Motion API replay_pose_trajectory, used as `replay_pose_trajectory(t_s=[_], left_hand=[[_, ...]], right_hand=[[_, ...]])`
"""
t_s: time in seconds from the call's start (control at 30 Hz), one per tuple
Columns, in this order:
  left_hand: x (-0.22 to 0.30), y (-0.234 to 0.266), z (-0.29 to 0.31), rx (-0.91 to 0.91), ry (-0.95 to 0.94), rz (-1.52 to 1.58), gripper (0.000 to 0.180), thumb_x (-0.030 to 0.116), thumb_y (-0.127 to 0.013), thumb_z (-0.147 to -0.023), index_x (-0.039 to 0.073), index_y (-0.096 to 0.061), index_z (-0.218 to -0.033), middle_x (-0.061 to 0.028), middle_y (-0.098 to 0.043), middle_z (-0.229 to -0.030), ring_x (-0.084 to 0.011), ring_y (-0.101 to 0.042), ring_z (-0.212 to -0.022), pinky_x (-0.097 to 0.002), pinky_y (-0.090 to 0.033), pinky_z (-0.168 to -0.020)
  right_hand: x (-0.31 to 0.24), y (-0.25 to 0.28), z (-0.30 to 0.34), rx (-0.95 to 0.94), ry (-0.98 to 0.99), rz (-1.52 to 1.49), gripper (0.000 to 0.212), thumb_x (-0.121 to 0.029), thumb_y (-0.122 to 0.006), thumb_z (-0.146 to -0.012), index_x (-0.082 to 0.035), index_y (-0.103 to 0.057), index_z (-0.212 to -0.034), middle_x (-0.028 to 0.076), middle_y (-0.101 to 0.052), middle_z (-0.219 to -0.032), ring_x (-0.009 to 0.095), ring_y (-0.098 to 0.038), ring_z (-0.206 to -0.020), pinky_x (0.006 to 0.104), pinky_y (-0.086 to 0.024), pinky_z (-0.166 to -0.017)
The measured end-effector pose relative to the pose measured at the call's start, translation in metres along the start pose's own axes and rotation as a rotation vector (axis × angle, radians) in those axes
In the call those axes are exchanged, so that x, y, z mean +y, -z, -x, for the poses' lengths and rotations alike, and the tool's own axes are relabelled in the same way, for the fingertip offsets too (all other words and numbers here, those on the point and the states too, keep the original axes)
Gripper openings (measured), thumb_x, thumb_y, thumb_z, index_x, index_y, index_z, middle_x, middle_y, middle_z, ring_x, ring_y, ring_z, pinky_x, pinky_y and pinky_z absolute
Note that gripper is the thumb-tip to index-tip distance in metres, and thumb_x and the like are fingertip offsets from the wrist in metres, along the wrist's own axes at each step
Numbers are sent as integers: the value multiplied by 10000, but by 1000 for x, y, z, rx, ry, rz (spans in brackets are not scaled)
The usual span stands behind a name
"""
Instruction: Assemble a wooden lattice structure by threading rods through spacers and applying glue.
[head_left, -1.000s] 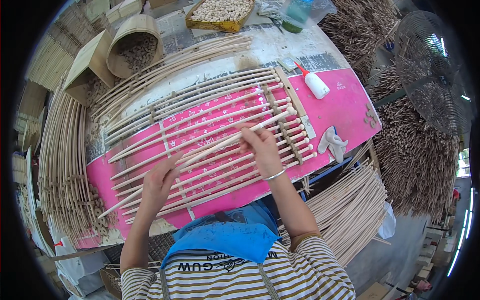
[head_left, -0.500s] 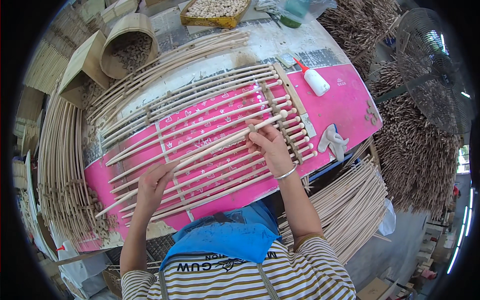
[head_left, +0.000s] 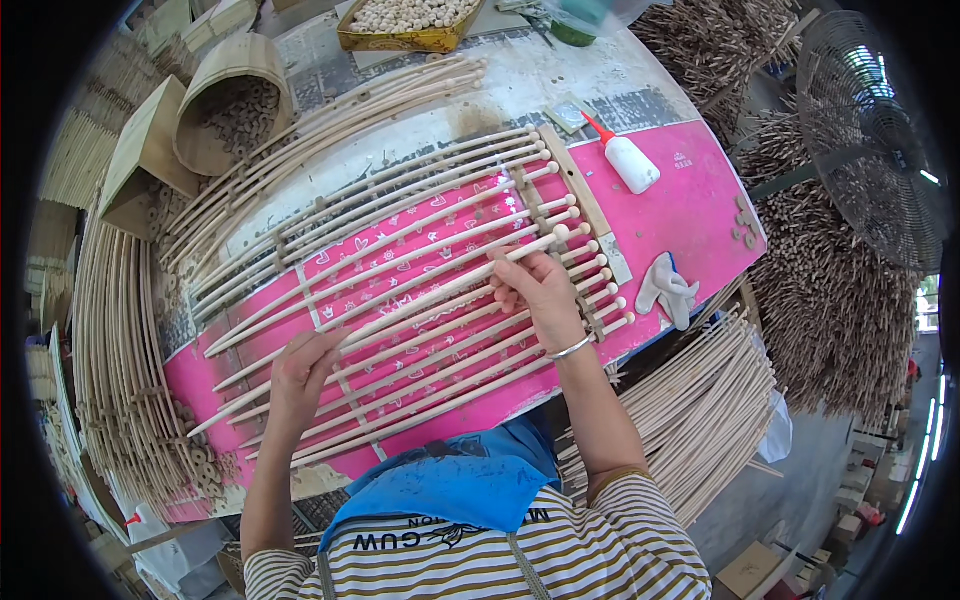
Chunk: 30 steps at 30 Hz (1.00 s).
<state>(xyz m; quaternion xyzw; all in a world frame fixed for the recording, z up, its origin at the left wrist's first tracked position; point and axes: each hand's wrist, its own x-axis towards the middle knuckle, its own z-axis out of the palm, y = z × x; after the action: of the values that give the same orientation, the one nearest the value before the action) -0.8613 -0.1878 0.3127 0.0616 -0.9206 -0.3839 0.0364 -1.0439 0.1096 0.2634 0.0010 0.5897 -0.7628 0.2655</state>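
At frame centre our right hand [head_left: 545,295] pinches a long wooden rod [head_left: 430,295] near its knobbed end, and our left hand [head_left: 303,372] presses flat on the rod rack [head_left: 400,290] covering the pink desk [head_left: 700,205]. A white glue bottle [head_left: 628,160] with a red tip lies upper right, a yellow bead tray [head_left: 405,20] at top. Since a moment ago the right hand has moved toward the rack's right rail.

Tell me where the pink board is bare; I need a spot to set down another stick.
Bare pink board lies between the glue bottle, the rack's end strip and the white cloth. The stick rack under both hands is crowded.
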Motion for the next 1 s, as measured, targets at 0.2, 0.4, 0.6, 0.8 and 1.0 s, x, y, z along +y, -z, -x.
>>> replay_pose_trajectory(t_s=[0.2,0.4,0.6,0.8,1.0], left_hand=[[-7,-12,-47,61,-134,-68,261,11,-687,-941,29,-751,-1194,-116,-649,-916,-279,-632,-871,-363,-503,-757],[-22,-38,-101,117,-168,-74,213,36,-693,-954,62,-763,-1153,-101,-617,-938,-269,-653,-883,-370,-516,-754],[-33,-56,-126,171,-252,-215,223,63,-704,-935,85,-763,-1148,-86,-620,-970,-276,-632,-902,-399,-501,-760],[-42,-50,-125,187,-284,-322,285,76,-715,-897,105,-750,-1178,-79,-655,-1057,-301,-625,-1016,-440,-481,-856],[-74,-10,-125,247,-244,-511,364,26,-704,-859,111,-727,-1212,-84,-661,-1130,-321,-619,-1072,-443,-484,-918]], right_hand=[[-13,12,-28,124,25,85,343,-401,-680,-1043,-61,-688,-999,19,-702,-809,62,-627,-632,198,-437,-514],[-24,37,-33,293,123,157,360,-375,-619,-1079,-24,-700,-1076,9,-677,-774,39,-591,-604,171,-402,-489],[-28,43,-21,217,178,152,298,-312,-596,-1095,-35,-688,-1156,-5,-668,-808,22,-575,-628,160,-388,-497],[-21,34,-15,145,100,196,286,-286,-567,-1109,-43,-677,-1213,-3,-668,-851,37,-586,-660,172,-395,-532],[-8,24,-5,71,72,191,259,-252,-590,-1097,-34,-694,-1190,-10,-667,-857,28,-582,-682,170,-406,-544]])
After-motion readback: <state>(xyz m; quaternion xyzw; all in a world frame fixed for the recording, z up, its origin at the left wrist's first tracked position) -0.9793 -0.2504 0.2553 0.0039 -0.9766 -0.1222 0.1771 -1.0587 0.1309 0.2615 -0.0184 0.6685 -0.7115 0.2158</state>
